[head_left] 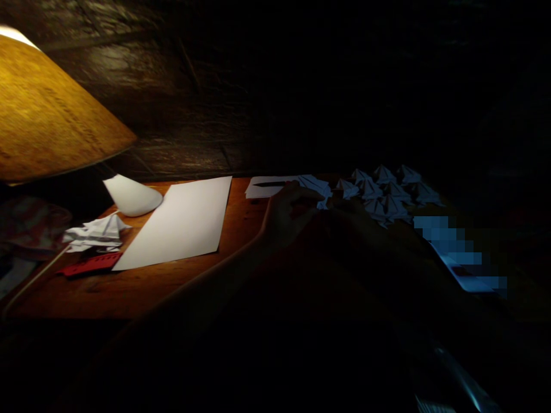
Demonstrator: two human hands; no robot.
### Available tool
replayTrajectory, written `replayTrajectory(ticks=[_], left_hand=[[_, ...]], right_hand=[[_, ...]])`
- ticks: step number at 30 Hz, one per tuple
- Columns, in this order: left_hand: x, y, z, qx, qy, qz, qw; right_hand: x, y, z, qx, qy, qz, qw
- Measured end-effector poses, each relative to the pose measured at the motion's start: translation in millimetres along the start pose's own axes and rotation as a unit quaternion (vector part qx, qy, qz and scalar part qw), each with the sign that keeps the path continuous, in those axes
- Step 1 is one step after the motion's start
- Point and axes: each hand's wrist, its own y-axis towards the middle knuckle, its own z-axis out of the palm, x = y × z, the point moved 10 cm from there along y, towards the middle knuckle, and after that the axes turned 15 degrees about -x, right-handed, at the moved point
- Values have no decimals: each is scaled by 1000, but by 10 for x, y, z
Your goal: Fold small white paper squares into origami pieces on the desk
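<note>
The scene is very dark, lit only at the left. My left hand [286, 213] reaches across the wooden table [142, 287] with its fingers curled on a folded white paper [316, 186], a corner of which shows under the fingertips. My right hand [357, 221] is only a dark shape just right of that paper, and its fingers cannot be made out. Several folded white paper figures [387, 192] lie in a cluster right of both hands. A flat white sheet [181, 221] lies left of my left hand.
A glowing orange lampshade [43, 115] fills the upper left. Below it lie a curled white paper [131, 196], a crumpled folded paper [97, 232] and a red card [90, 264]. A pixelated blue patch [456, 246] lies at the right. A dark wall stands behind.
</note>
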Motion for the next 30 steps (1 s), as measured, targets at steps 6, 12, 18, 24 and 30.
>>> replayTrajectory(ticks=[6,12,18,24,30], left_hand=[[68,-23,29,-2,-36,-41,999],[396,79,-99,-26,-162,-183,969],[546,73,-5,55,-155,-249,954],[530,-114,176,136,-145,-275,941],[523,-129,150,136,-164,-267,940]], right_hand=[[-12,82,-83,-30,-51,-27,998],[0,49,-30,8,6,7,1000],[-25,140,-229,-74,48,36,995],[-144,161,-167,-53,5,55,997],[-163,142,-169,-38,-27,51,998]])
